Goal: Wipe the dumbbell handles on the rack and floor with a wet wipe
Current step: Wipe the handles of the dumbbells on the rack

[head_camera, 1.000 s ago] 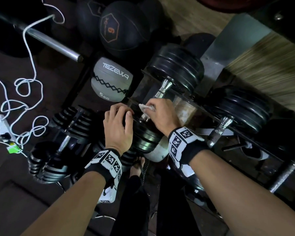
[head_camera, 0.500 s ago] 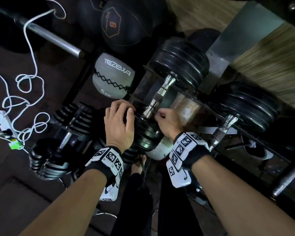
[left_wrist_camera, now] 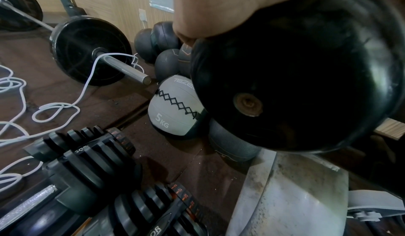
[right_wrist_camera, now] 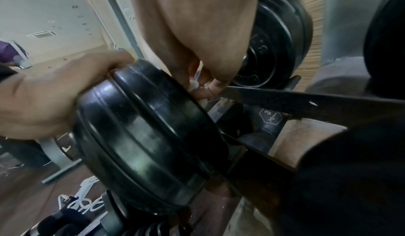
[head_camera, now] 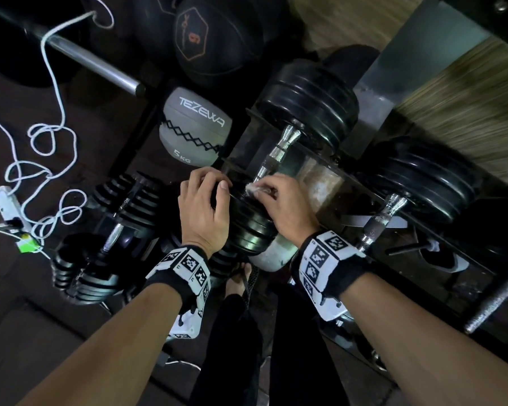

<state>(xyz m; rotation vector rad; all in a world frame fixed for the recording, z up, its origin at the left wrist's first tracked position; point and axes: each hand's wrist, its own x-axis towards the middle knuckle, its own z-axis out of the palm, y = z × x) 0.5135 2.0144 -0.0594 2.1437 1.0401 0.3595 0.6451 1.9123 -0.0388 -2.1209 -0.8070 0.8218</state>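
Black rubber-plate dumbbell (head_camera: 255, 218) on the rack edge, left hand (head_camera: 203, 212) fingers curled over its near plates, right hand (head_camera: 285, 206) at 3 o'clock pinching crumpled white wet wipe (head_camera: 254, 189) against chrome handle (head_camera: 276, 153), tight gap there

Right hand (head_camera: 288, 206) shifted back up onto the near end of the chrome handle (head_camera: 277, 152) from its lower spot beside the plates half a second ago. Wet wipe (head_camera: 254, 189) showing again between the fingers, hidden a moment earlier.
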